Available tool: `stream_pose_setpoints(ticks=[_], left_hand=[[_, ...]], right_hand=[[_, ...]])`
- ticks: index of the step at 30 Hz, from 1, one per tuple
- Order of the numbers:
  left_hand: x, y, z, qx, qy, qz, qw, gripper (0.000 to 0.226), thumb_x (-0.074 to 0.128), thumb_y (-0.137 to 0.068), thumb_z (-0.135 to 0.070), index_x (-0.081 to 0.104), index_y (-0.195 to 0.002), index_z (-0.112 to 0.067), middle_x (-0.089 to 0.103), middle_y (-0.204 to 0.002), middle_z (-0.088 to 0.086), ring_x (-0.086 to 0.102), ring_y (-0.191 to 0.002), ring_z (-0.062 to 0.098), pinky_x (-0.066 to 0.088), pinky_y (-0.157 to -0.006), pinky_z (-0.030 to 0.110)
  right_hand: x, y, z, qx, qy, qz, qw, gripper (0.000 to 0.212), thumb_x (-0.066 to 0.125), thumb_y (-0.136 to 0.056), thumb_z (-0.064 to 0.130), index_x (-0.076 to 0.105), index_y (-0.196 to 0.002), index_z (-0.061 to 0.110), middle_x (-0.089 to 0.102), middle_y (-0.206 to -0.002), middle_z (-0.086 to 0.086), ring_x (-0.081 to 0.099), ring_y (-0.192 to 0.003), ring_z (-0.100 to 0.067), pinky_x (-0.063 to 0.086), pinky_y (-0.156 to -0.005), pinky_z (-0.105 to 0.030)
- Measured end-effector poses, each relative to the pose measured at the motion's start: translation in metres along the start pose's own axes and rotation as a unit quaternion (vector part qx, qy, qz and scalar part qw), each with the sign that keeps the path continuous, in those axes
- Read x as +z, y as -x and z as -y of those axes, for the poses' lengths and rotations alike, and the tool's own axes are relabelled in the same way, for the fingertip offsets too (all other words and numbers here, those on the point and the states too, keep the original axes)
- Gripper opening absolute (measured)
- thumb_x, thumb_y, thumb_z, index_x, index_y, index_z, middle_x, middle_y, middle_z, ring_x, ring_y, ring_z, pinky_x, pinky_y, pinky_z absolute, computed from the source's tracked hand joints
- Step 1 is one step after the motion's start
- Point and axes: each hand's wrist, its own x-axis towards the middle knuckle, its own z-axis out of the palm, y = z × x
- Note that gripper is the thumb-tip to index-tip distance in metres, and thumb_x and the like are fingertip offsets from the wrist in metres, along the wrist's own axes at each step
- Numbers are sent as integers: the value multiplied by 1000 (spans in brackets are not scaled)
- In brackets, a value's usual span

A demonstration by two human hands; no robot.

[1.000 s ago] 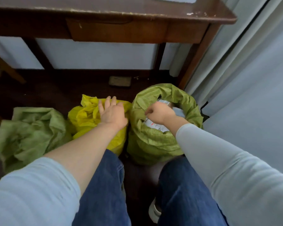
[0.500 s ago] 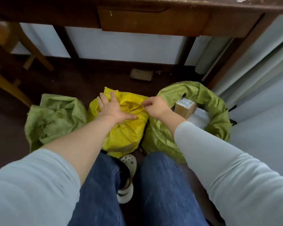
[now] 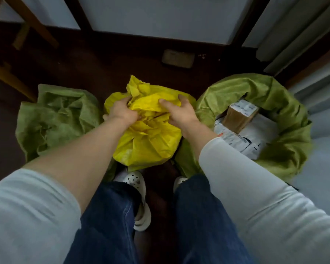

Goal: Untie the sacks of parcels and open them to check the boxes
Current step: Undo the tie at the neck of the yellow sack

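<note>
A yellow sack (image 3: 149,141) stands on the dark floor between two green sacks, its top bunched and crumpled. My left hand (image 3: 122,111) grips the bunched top from the left. My right hand (image 3: 179,113) holds the yellow fabric from the right. The right green sack (image 3: 286,149) is open, its rim rolled down, showing a brown cardboard box (image 3: 238,117) and white labelled parcels (image 3: 248,140). The left green sack (image 3: 55,117) is closed and crumpled, so its contents are hidden.
Dark table legs (image 3: 80,16) and a chair leg (image 3: 32,25) stand at the back by a pale wall. A small flat pad (image 3: 178,59) lies on the floor behind the sacks. Grey curtains (image 3: 303,35) hang at right. My white clogs (image 3: 137,187) are below the yellow sack.
My right hand left the open green sack and moved left onto the yellow sack. My left hand went from lying flat on it to gripping its top. The view tilted down.
</note>
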Motion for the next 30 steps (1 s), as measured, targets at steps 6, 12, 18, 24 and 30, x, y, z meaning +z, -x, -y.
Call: stream_pose_setpoints(ticks=[6, 12, 18, 24, 30], left_hand=[[11, 20, 14, 205, -46, 111, 971, 82, 69, -72, -37, 28, -142, -43, 42, -127, 9, 38, -128, 25, 23, -111, 30], [15, 40, 14, 58, 310, 131, 940, 55, 73, -64, -41, 53, -110, -20, 47, -119, 1, 46, -113, 16, 40, -92, 25], [23, 27, 10, 240, 134, 85, 958, 113, 86, -57, -23, 18, -147, -32, 36, -147, 4, 34, -136, 22, 29, -112, 35], [44, 42, 26, 415, -2, -4, 910, 28, 65, -66, 6, 73, -85, -13, 61, -97, 8, 56, -93, 32, 49, -79, 39], [28, 64, 16, 138, 265, 45, 953, 22, 50, -62, -22, 68, -72, -14, 63, -78, -10, 60, -89, 19, 47, -88, 34]], right_hand=[[16, -7, 3, 62, -156, -42, 985, 70, 75, -73, 44, 47, -131, 16, 56, -125, -7, 58, -112, -28, 52, -89, -46], [4, -11, -5, -17, -23, -76, 997, 45, 64, -65, -18, 56, -80, 24, 63, -105, -10, 62, -96, -28, 56, -77, -36], [-13, -4, -4, 65, -164, -26, 984, 20, 51, -56, 4, 57, -72, 15, 54, -78, -9, 55, -80, -27, 47, -72, -34], [-18, -2, -11, -11, 16, 77, 997, 83, 79, -67, 41, 40, -139, 26, 59, -124, -4, 56, -114, -16, 43, -102, -36], [-29, 4, -11, -82, 142, 173, 971, 17, 78, -66, -1, 72, -74, 13, 70, -74, 6, 64, -71, 1, 52, -75, -11]])
